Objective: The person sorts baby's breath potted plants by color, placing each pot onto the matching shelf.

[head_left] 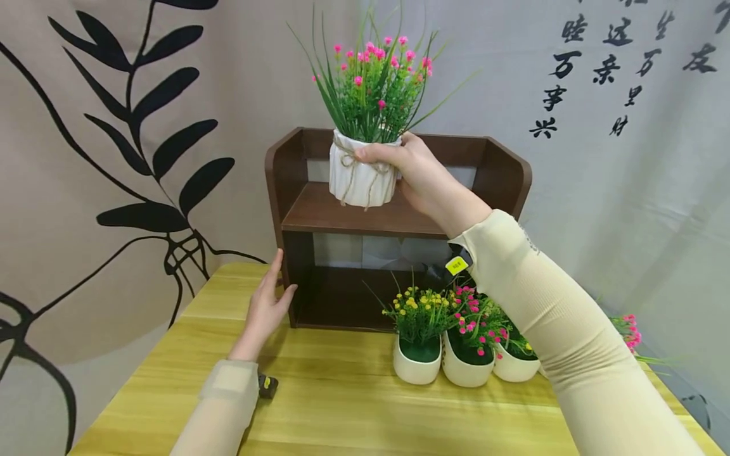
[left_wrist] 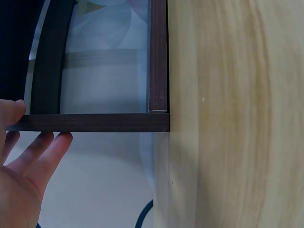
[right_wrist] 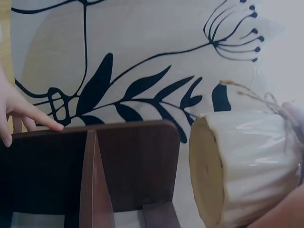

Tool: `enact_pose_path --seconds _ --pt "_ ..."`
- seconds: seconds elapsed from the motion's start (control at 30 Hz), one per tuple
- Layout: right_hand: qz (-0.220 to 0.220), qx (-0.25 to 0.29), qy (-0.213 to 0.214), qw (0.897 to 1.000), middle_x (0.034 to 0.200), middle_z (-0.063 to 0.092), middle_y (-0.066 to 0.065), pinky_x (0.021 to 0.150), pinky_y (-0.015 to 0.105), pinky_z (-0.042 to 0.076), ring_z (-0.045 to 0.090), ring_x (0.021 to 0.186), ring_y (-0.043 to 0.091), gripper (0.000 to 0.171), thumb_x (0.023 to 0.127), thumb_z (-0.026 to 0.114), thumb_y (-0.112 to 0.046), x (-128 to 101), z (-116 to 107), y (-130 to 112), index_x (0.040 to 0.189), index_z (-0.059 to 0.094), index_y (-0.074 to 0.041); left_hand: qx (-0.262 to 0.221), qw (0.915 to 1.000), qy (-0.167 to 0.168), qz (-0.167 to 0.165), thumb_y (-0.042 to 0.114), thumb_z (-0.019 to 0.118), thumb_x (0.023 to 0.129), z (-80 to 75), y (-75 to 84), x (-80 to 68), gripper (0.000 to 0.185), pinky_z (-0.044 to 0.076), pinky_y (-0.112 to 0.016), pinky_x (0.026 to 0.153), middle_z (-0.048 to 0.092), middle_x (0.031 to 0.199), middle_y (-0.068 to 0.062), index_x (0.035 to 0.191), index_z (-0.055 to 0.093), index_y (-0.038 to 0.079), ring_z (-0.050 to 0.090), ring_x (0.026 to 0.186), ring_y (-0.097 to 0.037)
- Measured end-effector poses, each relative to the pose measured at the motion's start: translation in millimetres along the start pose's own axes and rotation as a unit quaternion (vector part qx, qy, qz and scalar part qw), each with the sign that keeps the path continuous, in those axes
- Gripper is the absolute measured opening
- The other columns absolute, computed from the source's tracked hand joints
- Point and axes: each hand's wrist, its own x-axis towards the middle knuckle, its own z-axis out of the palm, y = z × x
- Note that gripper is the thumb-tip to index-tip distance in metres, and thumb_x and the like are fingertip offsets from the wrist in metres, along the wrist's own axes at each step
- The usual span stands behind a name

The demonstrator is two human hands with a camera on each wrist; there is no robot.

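Yellow wooden tabletop (head_left: 342, 392), dark shelf unit (head_left: 296, 190) at its back. Right hand (head_left: 419, 174), arm raised, grip curled round white flower pot (head_left: 359, 177) just above upper shelf board. Left hand (head_left: 267, 310), fingers straight, rests flat against shelf unit's left side, holding nothing.

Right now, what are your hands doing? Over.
Right hand grips white flower pot, held above upper shelf. Left hand steadies shelf's side panel. Landing spot clear.

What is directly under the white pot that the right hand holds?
Under the white pot is the upper board of the brown shelf; the pot hangs above it in the right hand. Whether anything lies behind the pot cannot be seen.
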Motion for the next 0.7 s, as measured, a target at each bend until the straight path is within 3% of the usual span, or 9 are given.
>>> enact_pose_path --seconds 0.07,0.27,0.53,0.7 --pt "0.001 0.004 0.001 1.0 0.11 0.059 0.017 0.086 0.033 0.048 0.059 0.094 0.02 0.071 0.081 0.069 -0.01 7.4 0.5 2.7 0.134 0.023 -0.002 0.003 1.0 0.002 0.008 0.001 0.066 0.091 0.1 -1.5 0.9 0.086 0.037 -0.022 0.039 0.032 0.154 -0.016 0.157 0.017 0.027 0.062 0.085 -0.034" --pt "-0.001 -0.003 0.003 1.0 0.104 0.063 0.014 0.075 0.033 0.051 0.062 0.088 0.02 0.048 0.08 0.072 -0.011 27.6 2.2 12.7 0.115 0.039 -0.007 0.0 0.9997 0.011 0.022 -0.002 0.066 0.09 1.0 -3.2 0.5 0.086 0.038 -0.022 0.04 0.033 0.153 -0.016 0.157 0.019 0.025 0.061 0.098 -0.04" --pt "-0.001 -0.004 0.01 1.0 0.109 0.062 0.012 0.077 0.036 0.05 0.06 0.094 0.02 0.046 0.081 0.073 -0.013 48.1 1.9 22.8 0.116 0.043 -0.009 0.002 0.9995 0.012 0.029 -0.001 0.066 0.09 2.2 -2.1 0.2 0.085 0.034 -0.02 0.038 0.032 0.154 -0.015 0.157 0.02 0.023 0.062 0.082 -0.033" --pt "-0.002 -0.002 0.001 1.0 0.112 0.06 0.013 0.079 0.037 0.05 0.059 0.096 0.022 0.047 0.081 0.072 -0.014 58.9 4.2 27.5 0.117 0.041 -0.009 -0.001 0.9995 0.016 0.028 -0.002 0.067 0.089 -0.2 -1.0 0.3 0.086 0.035 -0.021 0.039 0.034 0.153 -0.014 0.156 0.02 0.024 0.062 0.083 -0.032"
